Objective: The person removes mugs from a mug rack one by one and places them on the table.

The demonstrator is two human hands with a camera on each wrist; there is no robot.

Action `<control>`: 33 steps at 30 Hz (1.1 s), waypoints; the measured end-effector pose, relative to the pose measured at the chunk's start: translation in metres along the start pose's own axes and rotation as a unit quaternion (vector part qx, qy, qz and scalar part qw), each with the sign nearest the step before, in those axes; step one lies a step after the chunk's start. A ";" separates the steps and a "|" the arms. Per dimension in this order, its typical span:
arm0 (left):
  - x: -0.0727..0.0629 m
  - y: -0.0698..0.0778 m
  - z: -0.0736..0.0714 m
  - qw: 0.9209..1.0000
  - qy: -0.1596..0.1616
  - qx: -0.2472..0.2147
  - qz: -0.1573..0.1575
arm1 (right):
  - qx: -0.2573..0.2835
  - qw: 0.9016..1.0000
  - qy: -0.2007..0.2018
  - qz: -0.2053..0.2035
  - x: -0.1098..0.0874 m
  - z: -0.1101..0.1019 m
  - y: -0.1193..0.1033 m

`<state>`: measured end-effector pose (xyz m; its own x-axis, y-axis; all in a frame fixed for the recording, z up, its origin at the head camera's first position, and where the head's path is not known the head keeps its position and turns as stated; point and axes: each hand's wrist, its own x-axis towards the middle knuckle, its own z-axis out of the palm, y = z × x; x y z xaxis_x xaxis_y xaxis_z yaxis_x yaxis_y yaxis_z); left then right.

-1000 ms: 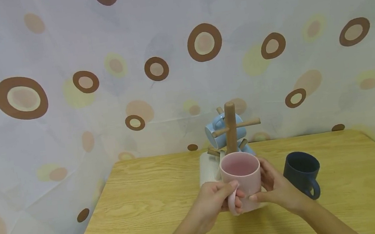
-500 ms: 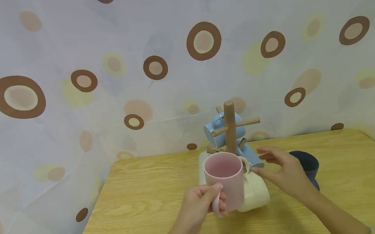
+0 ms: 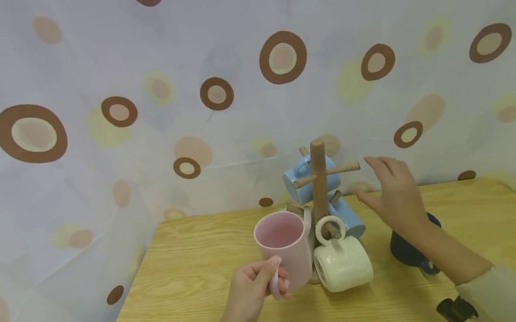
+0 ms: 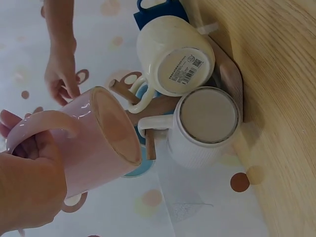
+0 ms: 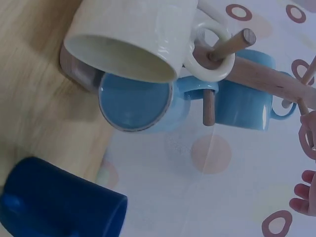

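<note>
Currently L hand (image 3: 256, 285) grasping handle of pink mug (image 3: 293, 257), mouth up, held abv table (image 3: 195, 276), L of cream mug (image 3: 346, 268) hung on rack (image 3: 321, 191). R hand (image 3: 397, 195) grips nothing, fingers loosely bent, nr rack's upper R peg (image 3: 348, 167); contact unclear. Rack twd table's far edge, approx mid; navy mug (image 3: 403, 249) betw rack & R edge.

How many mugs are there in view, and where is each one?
6: the pink mug in the left hand; on the wooden rack, the cream mug, the white mug, the upper light blue mug and the lower light blue mug; on the table, the dark blue mug.
</note>
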<state>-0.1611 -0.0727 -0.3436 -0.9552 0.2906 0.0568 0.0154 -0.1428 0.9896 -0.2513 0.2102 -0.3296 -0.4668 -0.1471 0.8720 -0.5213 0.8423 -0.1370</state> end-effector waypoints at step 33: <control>0.023 -0.040 -0.054 0.983 0.178 0.042 -0.001 | -0.086 0.988 0.017 -0.124 0.025 0.012 0.001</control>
<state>-0.1994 -0.1119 -0.3890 -0.9979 -0.0612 0.0204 0.0241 -0.0590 0.9980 -0.2721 0.2011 -0.3141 -0.3146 -0.3456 0.8841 -0.4860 0.8587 0.1627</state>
